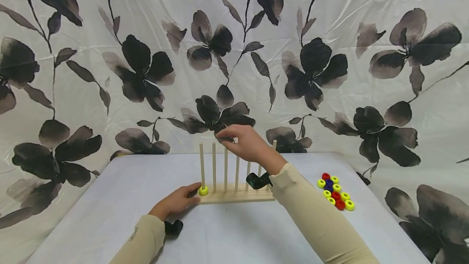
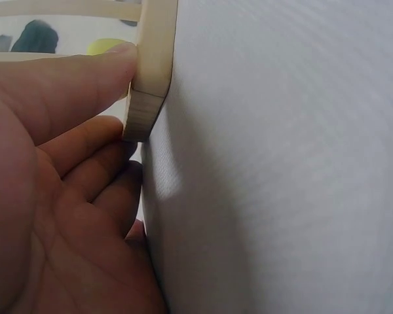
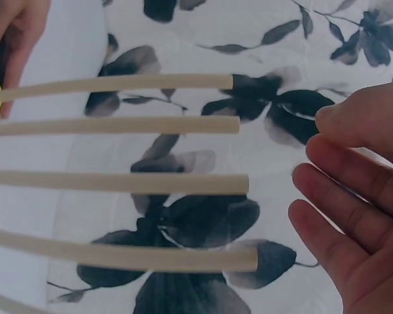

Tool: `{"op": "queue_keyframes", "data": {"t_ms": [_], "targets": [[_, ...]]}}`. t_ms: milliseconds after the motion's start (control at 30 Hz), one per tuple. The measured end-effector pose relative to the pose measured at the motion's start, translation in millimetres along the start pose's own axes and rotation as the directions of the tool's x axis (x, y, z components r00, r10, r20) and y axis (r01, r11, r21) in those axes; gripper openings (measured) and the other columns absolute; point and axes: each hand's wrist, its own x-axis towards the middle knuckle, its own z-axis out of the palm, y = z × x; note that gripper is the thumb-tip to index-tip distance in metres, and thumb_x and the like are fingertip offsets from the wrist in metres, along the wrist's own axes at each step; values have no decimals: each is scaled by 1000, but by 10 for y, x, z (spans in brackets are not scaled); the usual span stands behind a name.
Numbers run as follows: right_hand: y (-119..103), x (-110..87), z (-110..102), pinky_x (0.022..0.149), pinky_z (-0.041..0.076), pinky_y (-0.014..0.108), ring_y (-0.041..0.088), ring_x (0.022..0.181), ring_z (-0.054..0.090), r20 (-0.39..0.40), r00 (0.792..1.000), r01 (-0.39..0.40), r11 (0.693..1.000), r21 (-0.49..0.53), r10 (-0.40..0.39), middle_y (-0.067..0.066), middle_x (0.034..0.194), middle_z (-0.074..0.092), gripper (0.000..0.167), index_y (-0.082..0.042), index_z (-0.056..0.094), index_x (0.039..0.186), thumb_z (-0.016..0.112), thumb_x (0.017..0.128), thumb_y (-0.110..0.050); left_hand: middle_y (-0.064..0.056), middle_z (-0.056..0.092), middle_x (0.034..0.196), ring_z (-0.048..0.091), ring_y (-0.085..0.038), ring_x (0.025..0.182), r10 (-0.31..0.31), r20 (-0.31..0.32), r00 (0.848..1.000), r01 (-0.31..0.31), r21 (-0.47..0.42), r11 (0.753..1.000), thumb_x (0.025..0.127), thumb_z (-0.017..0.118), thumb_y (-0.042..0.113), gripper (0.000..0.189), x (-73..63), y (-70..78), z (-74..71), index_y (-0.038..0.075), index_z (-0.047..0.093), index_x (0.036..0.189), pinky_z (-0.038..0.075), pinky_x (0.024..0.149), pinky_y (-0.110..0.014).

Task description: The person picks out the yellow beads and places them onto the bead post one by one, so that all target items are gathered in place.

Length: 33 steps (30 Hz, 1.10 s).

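A wooden peg stand point(image 1: 234, 199) with a row of upright pegs sits on the white table. One yellow ring point(image 1: 203, 191) lies at the foot of its leftmost peg. My left hand point(image 1: 177, 202) holds the stand's left end; in the left wrist view, the thumb presses on the base point(image 2: 154, 65) and the fingers reach behind its end. Above the pegs hovers my right hand point(image 1: 247, 144), apart from the tips of the pegs point(image 3: 203, 124) in the right wrist view. Its thumb and index finger are close together, with nothing visible between them.
At the right of the table lies a cluster of yellow, red and blue rings point(image 1: 336, 195). Behind the table hangs a white cloth with dark flowers point(image 1: 143, 68). A black wrist camera point(image 1: 258, 180) sits in front of the right-hand pegs.
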Motion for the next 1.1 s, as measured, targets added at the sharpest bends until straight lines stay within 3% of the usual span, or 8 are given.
{"op": "queue_keyframes", "data": {"t_ms": [400, 733, 933, 1100], "targets": [[242, -349, -124, 94, 55, 35, 21, 107, 66, -154, 985, -65, 996, 67, 75, 1, 115, 69, 24, -15, 70, 116, 61, 94, -16, -16, 38, 154, 29, -41, 144, -11, -1, 1000, 11, 3, 1000, 92, 65, 28, 61, -7, 9, 18, 12, 42, 147, 25, 116, -60], [443, -623, -176, 92, 56, 42, 19, 101, 68, -268, 951, -120, 981, 150, 157, 2, 111, 70, 19, -15, 71, 111, 65, 93, -15, -14, 41, 152, 31, -40, 144, -8, -8, 1000, 8, 2, 1000, 92, 64, 28, 61, 1, -44, 28, 14, 42, 147, 26, 116, -60], [519, -745, -221, 85, 57, 38, 17, 97, 66, -313, 930, -135, 971, 198, 193, 2, 110, 70, 18, -13, 72, 108, 65, 92, -12, -15, 41, 152, 30, -40, 144, -12, -6, 1000, 12, -6, 1000, 92, 65, 27, 61, -12, -32, 18, 14, 42, 147, 25, 116, -60], [582, -855, -262, 90, 56, 37, 17, 101, 66, -317, 920, -163, 959, 232, 233, 3, 111, 69, 18, -12, 72, 107, 63, 92, -9, -14, 41, 152, 30, -40, 144, -6, -5, 1000, 6, -4, 1000, 92, 65, 28, 61, -1, -41, 28, 15, 42, 147, 25, 116, -60]]}}
